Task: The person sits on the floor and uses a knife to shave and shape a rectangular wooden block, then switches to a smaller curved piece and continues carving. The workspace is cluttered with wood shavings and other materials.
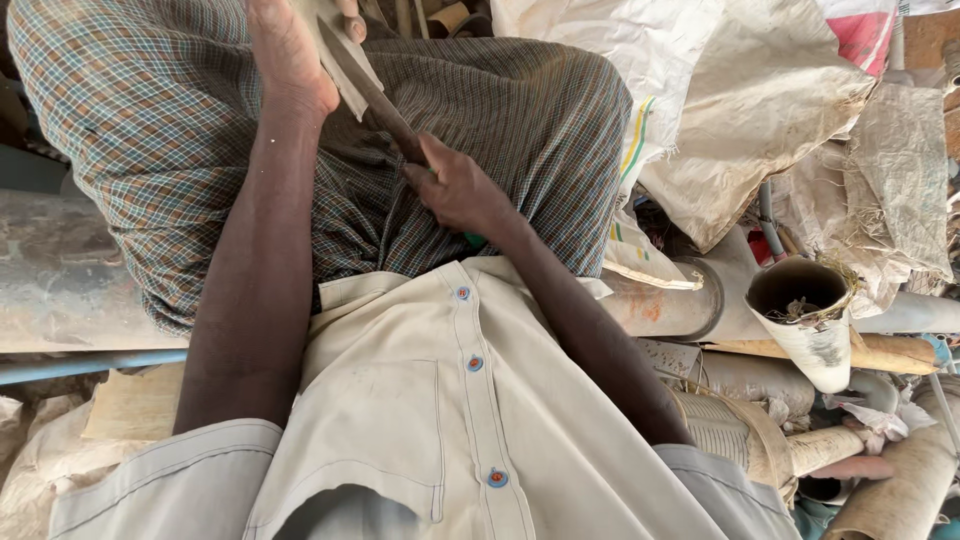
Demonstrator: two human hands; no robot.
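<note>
The person sits with the right hand (455, 190) clenched round the handle of a broad blade (355, 70), which angles toward eleven o'clock. The left hand (290, 50) steadies something at twelve o'clock; its fingers are cut off, so I cannot tell their grip. The progress of the cutting isn't visible.

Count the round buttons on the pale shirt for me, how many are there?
3 on the shirt: top button near the hem, middle button, bottom button nearest the camera. More may be hidden.
</note>
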